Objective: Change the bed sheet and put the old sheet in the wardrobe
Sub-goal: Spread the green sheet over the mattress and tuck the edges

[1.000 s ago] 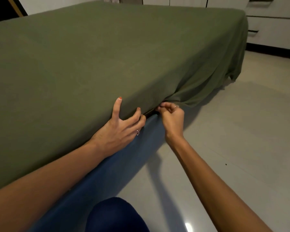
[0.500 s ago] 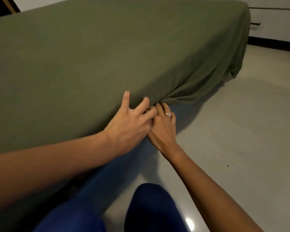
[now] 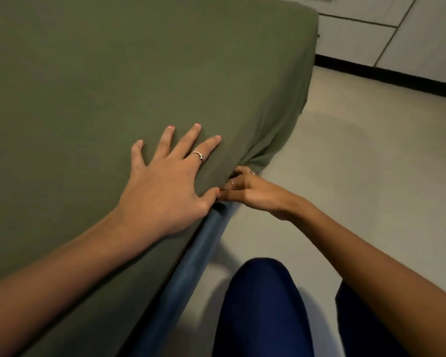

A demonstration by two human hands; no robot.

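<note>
Tucking the green sheet (image 3: 139, 73) under the bed (image 3: 191, 266): my left hand (image 3: 165, 186) presses flat, fingers spread, while my right hand (image 3: 252, 191) seemingly pinches the hem; keep it taut.

One head-worn view, wide-angle, tilted steeply forward and down. Close over the bed (image 3: 113, 73) edge; floor (image 3: 358, 163) fills the right side.

dim warm light, soft blur, wide-angle edge distortion
</note>
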